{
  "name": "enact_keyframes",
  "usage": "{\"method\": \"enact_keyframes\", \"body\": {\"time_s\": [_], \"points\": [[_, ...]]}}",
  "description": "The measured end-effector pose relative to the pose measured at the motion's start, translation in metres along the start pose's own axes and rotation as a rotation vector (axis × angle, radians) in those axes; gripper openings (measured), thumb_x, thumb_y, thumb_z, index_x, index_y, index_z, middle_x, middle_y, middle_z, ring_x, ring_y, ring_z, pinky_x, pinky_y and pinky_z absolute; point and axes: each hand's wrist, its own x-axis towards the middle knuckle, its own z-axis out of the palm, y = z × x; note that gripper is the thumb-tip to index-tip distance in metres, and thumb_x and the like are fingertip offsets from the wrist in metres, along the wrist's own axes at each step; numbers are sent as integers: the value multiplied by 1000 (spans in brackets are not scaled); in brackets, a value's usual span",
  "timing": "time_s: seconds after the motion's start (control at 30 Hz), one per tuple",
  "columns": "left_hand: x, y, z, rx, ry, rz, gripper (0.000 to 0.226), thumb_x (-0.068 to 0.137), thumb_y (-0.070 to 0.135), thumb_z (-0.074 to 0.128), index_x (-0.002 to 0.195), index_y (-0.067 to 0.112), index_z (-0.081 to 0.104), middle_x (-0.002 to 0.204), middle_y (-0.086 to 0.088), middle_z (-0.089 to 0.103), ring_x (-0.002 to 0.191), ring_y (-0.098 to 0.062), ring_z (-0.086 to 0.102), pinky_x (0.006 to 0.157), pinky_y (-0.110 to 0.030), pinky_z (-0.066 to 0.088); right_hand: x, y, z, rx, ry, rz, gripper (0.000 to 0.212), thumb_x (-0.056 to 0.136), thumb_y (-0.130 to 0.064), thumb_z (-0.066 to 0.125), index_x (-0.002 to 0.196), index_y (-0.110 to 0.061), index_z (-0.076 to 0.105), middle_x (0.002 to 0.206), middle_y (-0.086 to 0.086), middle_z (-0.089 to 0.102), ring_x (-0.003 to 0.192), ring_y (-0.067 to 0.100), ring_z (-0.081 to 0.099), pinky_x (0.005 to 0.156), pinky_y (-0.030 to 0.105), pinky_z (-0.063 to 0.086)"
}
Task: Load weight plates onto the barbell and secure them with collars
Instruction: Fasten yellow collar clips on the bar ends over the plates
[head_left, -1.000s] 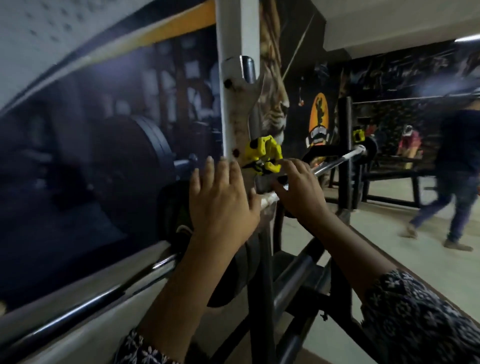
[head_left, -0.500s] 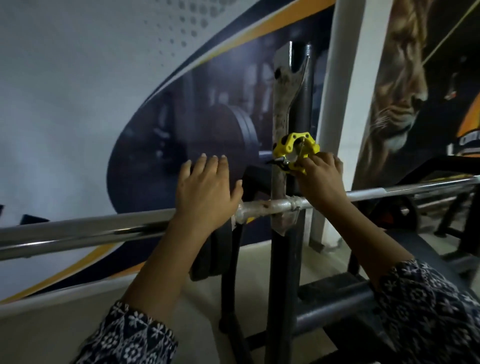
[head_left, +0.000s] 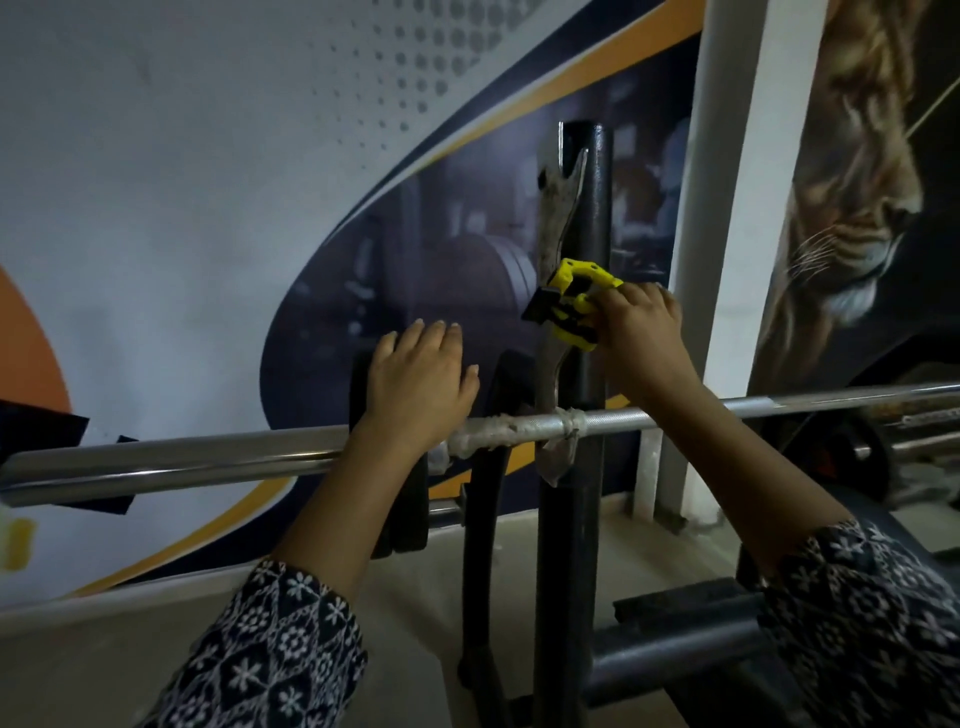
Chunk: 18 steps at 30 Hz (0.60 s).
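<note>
Nearest to the camera, the barbell (head_left: 208, 460) is seen lying across the view, its long axis running from left to right, and it is rested on the hook of the black rack upright (head_left: 571, 519). Just behind the bar, the left hand (head_left: 421, 384) is laid flat, fingers together, on the dark weight plate (head_left: 408, 519), which is already slid on the sleeve near the taped shoulder of the bar; the plate looks thick, matte and black. A little farther and higher, the right hand (head_left: 641, 325) is closed around the yellow collar (head_left: 571, 306), held up beside the upright, above the bar and not on it. The collar is a yellow clamp ring with a black lever. The free end of the sleeve lies to the left of both hands, so it is judged that the collar must be carried leftward, past the plate; the left hand is nearer to that end.
</note>
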Motion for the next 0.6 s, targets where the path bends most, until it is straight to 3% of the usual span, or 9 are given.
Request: {"method": "enact_keyframes", "body": {"time_s": [0.13, 0.27, 0.4, 0.5, 0.6], "points": [[20, 18, -11, -233, 57, 80, 57, 94, 39, 40, 143, 13, 27, 149, -5, 32, 137, -22, 27, 109, -39, 21, -1, -3, -20, 23, 31, 3, 33, 86, -5, 56, 118, -1, 55, 116, 21, 57, 114, 38, 43, 103, 46, 26], [35, 33, -25, -658, 77, 134, 58, 91, 31, 53, 142, 13, 31, 147, -7, 35, 133, -22, 33, 106, -31, 28, -3, -9, -46, 98, 0, -5, 33, 85, -3, 54, 117, 3, 55, 111, 24, 56, 103, 38, 45, 84, 39, 35], [29, 24, -29, -1197, -109, 113, 59, 88, 17, 59, 140, 12, 33, 145, -6, 39, 133, -15, 35, 104, -25, 30, -16, -24, -69, 423, -86, 90, 19, 92, -4, 48, 105, 2, 60, 96, 18, 59, 88, 31, 54, 76, 36, 44], [9, 2, -30, -1340, -206, 116, 52, 87, 7, 58, 135, 11, 40, 135, -4, 48, 122, -9, 46, 101, -21, 38, -35, -45, -76, 641, -197, 192, 14, 94, -5, 47, 95, -6, 61, 80, 9, 60, 75, 25, 57, 70, 36, 46], [-19, -31, -34, -1454, -286, 104, 47, 86, 2, 55, 130, 15, 43, 122, 3, 53, 107, 0, 53, 87, -12, 45, -54, -82, -73, 845, -250, 254, 16, 94, -2, 46, 91, -2, 63, 86, 24, 64, 83, 35, 62, 80, 45, 49]]}}
